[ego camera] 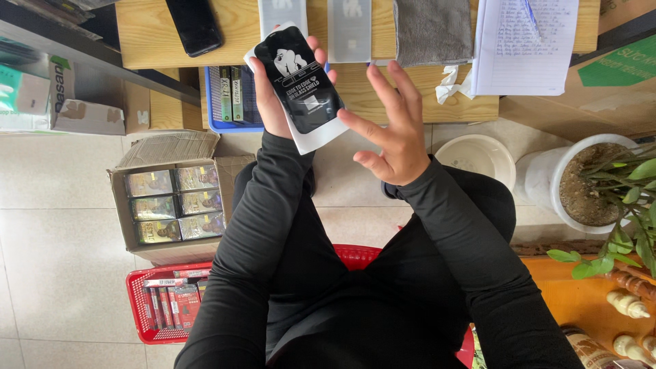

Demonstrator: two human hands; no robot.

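Black-and-white flat packet (301,85) pinched in the left hand's (273,102) grip, right hand (396,133) spread beside it.

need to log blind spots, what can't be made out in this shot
Head view, the only view:
- Back of the black-and-white packet: faces away; the left hand covers its far side.
- Blue tray contents: partly behind the left hand and packet.
- Red basket: right part hidden by the person's arm and body.
- Notebook and grey cloth: cut off by the top edge.
- Right hand: open, touching nothing clearly.
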